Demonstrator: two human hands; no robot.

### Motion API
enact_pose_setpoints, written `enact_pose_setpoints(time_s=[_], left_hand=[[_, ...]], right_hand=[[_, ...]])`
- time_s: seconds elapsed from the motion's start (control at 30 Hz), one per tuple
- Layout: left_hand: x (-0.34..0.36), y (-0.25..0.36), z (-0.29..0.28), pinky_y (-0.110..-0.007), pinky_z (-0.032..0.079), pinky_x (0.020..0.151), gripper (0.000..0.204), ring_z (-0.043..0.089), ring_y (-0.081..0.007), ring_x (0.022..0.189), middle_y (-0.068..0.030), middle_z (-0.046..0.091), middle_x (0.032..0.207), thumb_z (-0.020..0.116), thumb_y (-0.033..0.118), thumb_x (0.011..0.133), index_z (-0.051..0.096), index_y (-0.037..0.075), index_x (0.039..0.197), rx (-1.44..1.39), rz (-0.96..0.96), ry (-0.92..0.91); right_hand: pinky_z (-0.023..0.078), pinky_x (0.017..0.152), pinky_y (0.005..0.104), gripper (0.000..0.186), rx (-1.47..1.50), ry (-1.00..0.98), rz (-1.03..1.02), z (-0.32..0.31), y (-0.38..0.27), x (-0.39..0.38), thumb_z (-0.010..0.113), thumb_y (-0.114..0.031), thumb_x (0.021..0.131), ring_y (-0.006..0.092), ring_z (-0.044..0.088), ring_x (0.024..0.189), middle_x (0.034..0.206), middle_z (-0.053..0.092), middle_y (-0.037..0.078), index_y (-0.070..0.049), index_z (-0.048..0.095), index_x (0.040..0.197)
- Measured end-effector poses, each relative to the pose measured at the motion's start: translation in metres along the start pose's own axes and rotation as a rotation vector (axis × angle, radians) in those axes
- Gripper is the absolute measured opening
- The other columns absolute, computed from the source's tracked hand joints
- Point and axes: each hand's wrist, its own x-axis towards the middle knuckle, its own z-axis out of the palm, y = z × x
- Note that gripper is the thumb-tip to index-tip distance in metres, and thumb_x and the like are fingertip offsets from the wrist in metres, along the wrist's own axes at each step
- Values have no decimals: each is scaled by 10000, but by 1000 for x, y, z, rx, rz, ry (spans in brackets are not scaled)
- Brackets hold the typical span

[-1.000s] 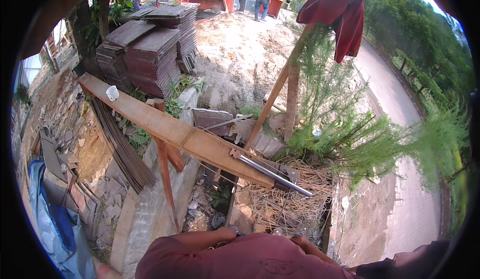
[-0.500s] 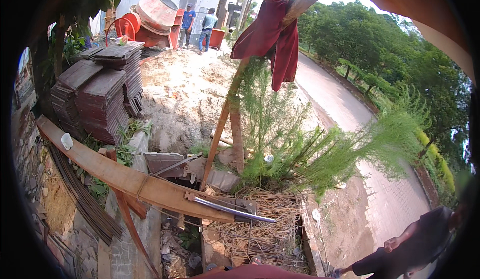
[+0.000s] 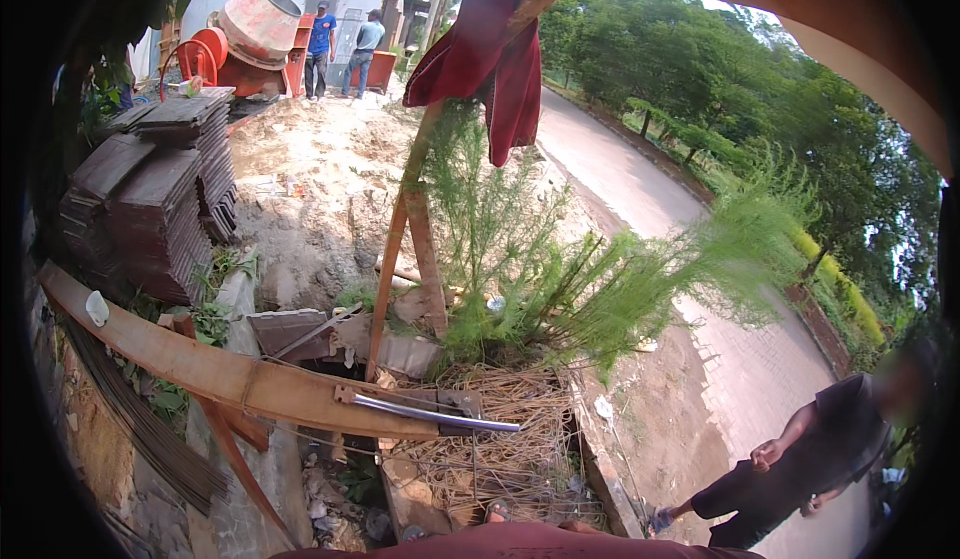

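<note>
Neither my left hand nor my right hand can be made out; the maroon cloth of my clothing (image 3: 520,544) fills the lower edge. In front of me a long wooden plank (image 3: 200,359) runs across on wooden supports. Near its right end lies a shiny metal pipe (image 3: 440,415) with a rusty piece at its left tip, jutting past the plank. A small white cup-like object (image 3: 97,309) sits toward the plank's far left. Beneath the pipe's free end spreads a tangle of thin rusty rods (image 3: 520,439).
A person in black (image 3: 800,459) stands on my right by the paved road (image 3: 770,379). Stacked brown tiles (image 3: 150,219), a leafy green shrub (image 3: 570,289) and a post with a red cloth (image 3: 480,54) stand ahead. Two people (image 3: 320,44) are near a concrete mixer (image 3: 258,27).
The view has turned a little to the right, so the scene ahead sits farther left. More of the person in black shows. The pipe and plank keep their places.
</note>
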Motion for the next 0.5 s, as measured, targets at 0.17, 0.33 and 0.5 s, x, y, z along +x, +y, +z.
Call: enact_pose_setpoints(time_s=[0.17,0.33,0.5], left_hand=[[0,1,-2,-462,500,690,296,648,-355,811,-215,653,867,533,240,809,669,5,927,10,-11,-28],[-7,0,6,-462,501,694,297,649,-357,814,-217,653,872,527,240,816,664,4,934,9,11,-56],[-14,-2,16,-462,503,698,298,649,-359,818,-219,653,878,521,240,823,660,4,942,-4,18,-68]], right_hand=[[469,866,425,375,44,-8,20,13,5,-9,454,-355,874,322,606,1004,1053,639,175,-83,665,1022],[469,867,425,373,69,-17,40,22,9,-19,458,-357,873,320,606,1005,1057,639,174,-88,667,1025],[468,869,425,371,67,-30,55,18,7,-16,461,-359,871,318,607,1006,1061,639,173,-94,669,1028]])
